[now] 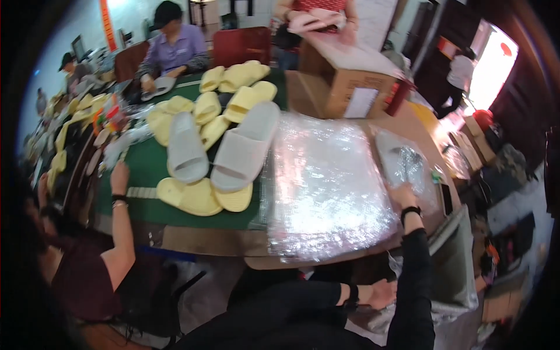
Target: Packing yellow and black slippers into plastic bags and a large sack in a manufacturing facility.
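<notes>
A: Where are the person's hands in the head view?

B: The right hand (402, 195) reaches to the right of the frame, on the near end of a clear bag (406, 166) with something grey inside. The left hand (382, 293) is lower right, beside loose plastic.

A: Are they gripping?

B: The right one's fingers are bent over the bag, but whether they pinch it cannot be told. The left one's fingers are curled; what they hold, if anything, is unclear.

A: And around them?

B: Shiny plastic sleeves (326, 186) lie mid-frame on the bench (204, 239), left of the bag. Further left, two grey slippers (248, 149) rest on yellow slippers (189, 195). A grey bin (458, 262) stands lower right.
</notes>
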`<state>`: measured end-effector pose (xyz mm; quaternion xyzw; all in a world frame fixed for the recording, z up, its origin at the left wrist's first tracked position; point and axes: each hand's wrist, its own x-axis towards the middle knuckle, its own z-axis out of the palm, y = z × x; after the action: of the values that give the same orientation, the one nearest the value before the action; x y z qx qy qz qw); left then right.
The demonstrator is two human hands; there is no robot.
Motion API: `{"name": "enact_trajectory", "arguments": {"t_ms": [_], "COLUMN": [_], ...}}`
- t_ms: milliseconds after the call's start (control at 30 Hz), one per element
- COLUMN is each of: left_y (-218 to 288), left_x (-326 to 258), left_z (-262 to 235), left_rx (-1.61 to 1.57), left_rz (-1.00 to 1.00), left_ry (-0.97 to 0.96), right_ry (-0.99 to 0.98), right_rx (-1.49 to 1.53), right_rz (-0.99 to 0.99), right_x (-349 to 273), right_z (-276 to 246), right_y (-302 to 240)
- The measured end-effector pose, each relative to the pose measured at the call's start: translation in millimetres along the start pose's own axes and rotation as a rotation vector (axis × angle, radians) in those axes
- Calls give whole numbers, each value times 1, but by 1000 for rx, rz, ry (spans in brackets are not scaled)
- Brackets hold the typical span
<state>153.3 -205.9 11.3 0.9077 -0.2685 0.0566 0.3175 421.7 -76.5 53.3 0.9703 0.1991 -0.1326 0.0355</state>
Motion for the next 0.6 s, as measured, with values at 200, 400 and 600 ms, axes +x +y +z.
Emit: {"name": "enact_trajectory", "arguments": {"t_ms": [200, 400, 600], "left_y": [-9, -3, 0], "left_x": [3, 10, -1], "left_z": [48, 34, 15], "left_rx": [91, 272, 189], "left_rz": [22, 5, -74], "left_ry": [277, -79, -132], "right_ry": [381, 718, 605], "right_rx": [2, 490, 1751], "right_rz": [-278, -221, -323], "right_x": [14, -1, -71], "right_z": [20, -20, -64], "right_y": [25, 44, 91]}}
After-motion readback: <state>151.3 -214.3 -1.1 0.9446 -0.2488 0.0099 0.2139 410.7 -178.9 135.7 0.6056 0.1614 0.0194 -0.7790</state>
